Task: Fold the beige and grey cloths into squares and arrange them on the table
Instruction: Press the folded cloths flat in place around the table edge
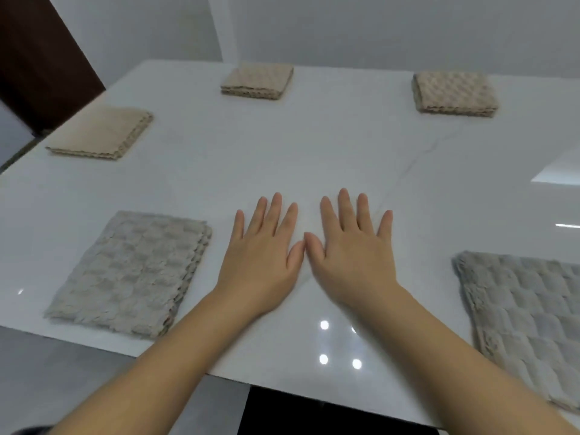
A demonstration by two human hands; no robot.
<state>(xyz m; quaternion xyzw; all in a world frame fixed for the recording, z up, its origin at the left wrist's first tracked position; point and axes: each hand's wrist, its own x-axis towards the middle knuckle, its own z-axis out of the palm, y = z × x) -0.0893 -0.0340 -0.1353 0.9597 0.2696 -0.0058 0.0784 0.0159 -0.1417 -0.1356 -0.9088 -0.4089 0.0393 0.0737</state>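
Five folded cloths lie spread over the white glossy table (314,146). Three are beige: one at the far left (100,131), one at the far middle (258,80), one at the far right (454,93). A grey folded cloth (131,271) lies near the front edge on the left. Another grey cloth (530,321) lies at the near right, partly cut off by the frame. My left hand (262,255) and my right hand (353,252) rest flat on the bare table between the grey cloths, fingers straight and spread, thumbs touching. Neither hand holds anything.
The table's front edge runs just below my forearms, with a dark gap (314,412) under it. A dark brown door (37,64) stands at the far left. Grey walls (376,26) close the back.
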